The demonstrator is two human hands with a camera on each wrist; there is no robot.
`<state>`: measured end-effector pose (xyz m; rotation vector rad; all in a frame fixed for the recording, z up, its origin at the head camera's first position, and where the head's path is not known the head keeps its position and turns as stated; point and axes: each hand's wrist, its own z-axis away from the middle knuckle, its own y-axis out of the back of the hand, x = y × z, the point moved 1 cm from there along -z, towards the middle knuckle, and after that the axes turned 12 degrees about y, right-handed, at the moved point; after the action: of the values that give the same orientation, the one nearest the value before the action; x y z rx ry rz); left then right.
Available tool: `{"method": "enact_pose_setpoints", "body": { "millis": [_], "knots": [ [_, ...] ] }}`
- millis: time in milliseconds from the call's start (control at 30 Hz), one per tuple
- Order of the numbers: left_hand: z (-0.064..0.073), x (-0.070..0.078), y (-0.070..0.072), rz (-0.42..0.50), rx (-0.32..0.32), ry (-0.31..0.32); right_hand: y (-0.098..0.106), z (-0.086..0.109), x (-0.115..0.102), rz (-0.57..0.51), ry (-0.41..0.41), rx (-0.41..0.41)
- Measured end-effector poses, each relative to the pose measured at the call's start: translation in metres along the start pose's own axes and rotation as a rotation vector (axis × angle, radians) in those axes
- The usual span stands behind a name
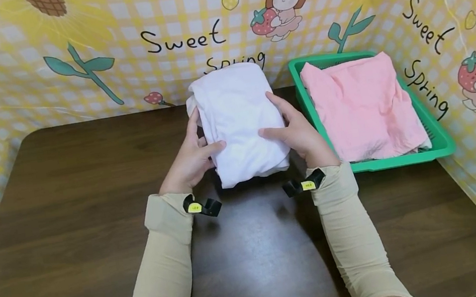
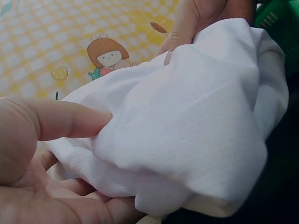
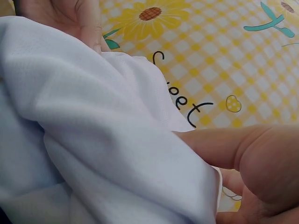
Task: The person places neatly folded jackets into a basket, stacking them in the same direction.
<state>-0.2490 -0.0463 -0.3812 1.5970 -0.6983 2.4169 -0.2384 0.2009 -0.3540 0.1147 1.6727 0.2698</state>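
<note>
A folded white cloth garment (image 1: 241, 123) is held up over the back middle of the table, gripped from both sides. At its left edge my left hand (image 1: 189, 157) has the thumb on top and the fingers underneath. My right hand (image 1: 299, 133) grips the right edge, thumb on the upper face. In the left wrist view the thumb presses into the soft folds of the white cloth (image 2: 187, 121), with the fingers below it. The right wrist view shows the thumb over the near edge of the cloth (image 3: 107, 126), and the fingers are partly hidden behind it.
Right of the hands, a green plastic basket (image 1: 402, 162) stands on the dark wooden table (image 1: 72, 230). Folded pink cloth (image 1: 363, 107) lies in the basket, with a bit of white under its corner. A yellow checked printed sheet (image 1: 121, 13) surrounds the table at the back and sides.
</note>
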Motion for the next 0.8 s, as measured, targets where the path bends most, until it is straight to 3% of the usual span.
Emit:
{"method": "enact_pose_setpoints", "body": {
  "millis": [367, 800],
  "knots": [
    [0.021, 0.013, -0.003, -0.024, 0.045, -0.046, -0.005, 0.003, -0.018, -0.014, 0.065, -0.006],
    [0.019, 0.01, -0.024, 0.014, 0.002, -0.06, 0.016, 0.02, -0.033, 0.019, 0.056, 0.002]
  ]
}}
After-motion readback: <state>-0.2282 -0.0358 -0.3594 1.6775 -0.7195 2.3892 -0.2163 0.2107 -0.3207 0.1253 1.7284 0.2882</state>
